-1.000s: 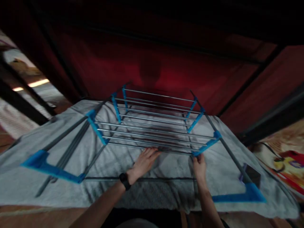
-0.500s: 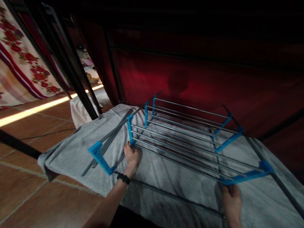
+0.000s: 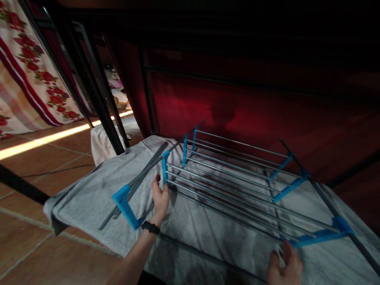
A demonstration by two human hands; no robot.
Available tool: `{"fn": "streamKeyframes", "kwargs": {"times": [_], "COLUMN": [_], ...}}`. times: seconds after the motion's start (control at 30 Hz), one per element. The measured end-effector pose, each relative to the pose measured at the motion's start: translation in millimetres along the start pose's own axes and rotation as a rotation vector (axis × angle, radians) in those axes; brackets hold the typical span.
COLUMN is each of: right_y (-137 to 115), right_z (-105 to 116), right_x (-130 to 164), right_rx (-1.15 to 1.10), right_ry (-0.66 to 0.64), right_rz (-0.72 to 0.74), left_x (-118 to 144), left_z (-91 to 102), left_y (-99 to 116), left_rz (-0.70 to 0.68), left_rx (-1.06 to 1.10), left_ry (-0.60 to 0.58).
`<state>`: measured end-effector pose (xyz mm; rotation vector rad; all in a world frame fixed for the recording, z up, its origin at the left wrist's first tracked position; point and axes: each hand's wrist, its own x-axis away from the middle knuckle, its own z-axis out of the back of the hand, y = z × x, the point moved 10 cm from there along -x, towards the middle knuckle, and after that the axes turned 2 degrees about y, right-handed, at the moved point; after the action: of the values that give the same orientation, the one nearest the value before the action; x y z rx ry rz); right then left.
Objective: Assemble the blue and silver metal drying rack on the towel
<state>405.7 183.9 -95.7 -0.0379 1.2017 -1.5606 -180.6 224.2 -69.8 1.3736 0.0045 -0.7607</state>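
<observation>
A rack of grey metal tubes joined by blue plastic brackets lies across a grey blanket. My left hand, wearing a black wristband, is at the lower end of a blue bracket on the rack's left side. Its thumb and fingers are apart near that bracket; whether they touch it is hard to tell. By the front right blue bracket is my right hand, fingers parted and fingertips close to the bracket's lower end. Another blue bracket sits at the near left end of the frame.
Several loose grey tubes lie on the blanket left of the rack. Dark metal posts stand at the left, and a red cloth hangs behind. Tiled floor shows at the lower left, with a flowered cloth beyond.
My left hand's fingers have spread from the bracket's lower end. My right hand has drawn down slightly and its fingers have parted. The whole view has shifted a little.
</observation>
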Motion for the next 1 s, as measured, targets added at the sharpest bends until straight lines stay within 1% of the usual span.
{"fn": "streamKeyframes", "kwargs": {"times": [0.03, 0.1, 0.17, 0.23, 0.3, 0.37, 0.4, 0.47, 0.63, 0.87, 0.93, 1.0], "right_y": [-28, -91, -150, -196, -224, -234, -235, -233, -226, -221, -221, -220], "right_z": [4, 10, 13, 0, -23, -45, -53, -61, -62, -61, -62, -62], "right_x": [-3, -15, -33, -50, -61, -66, -68, -71, -73, -73, -74, -75], "right_rx": [0.004, 0.005, 0.014, 0.094, 0.19, 0.275, 0.305, 0.34, 0.33, 0.332, 0.334, 0.343], "right_ry": [0.032, 0.068, 0.099, 0.047, -0.066, -0.163, -0.187, -0.192, -0.188, -0.19, -0.188, -0.196], "right_rz": [0.09, 0.3, 0.479, 0.649, 0.792, 0.891, 0.922, 0.951, 0.97, 0.968, 0.971, 0.97], "left_x": [-3, -11, -23, -36, -48, -56, -58, -60, -58, -53, -52, -51], "left_z": [1.7, 2.3, -1.1, -6.1, -11.8, -17.1, -18.9, -20.4, -21.0, -22.5, -20.9, -18.1], "left_y": [13, 38, 59, 71, 75, 75, 74, 74, 82, 78, 78, 78], "left_rz": [-0.024, -0.068, -0.101, -0.109, -0.102, -0.096, -0.096, -0.096, -0.13, -0.089, -0.088, -0.072], "left_rx": [0.047, 0.126, 0.146, 0.132, 0.112, 0.094, 0.087, 0.082, 0.153, 0.178, 0.221, 0.278], "left_ry": [0.008, 0.013, 0.006, 0.005, -0.004, -0.022, -0.026, -0.022, 0.019, -0.038, -0.055, -0.044]}}
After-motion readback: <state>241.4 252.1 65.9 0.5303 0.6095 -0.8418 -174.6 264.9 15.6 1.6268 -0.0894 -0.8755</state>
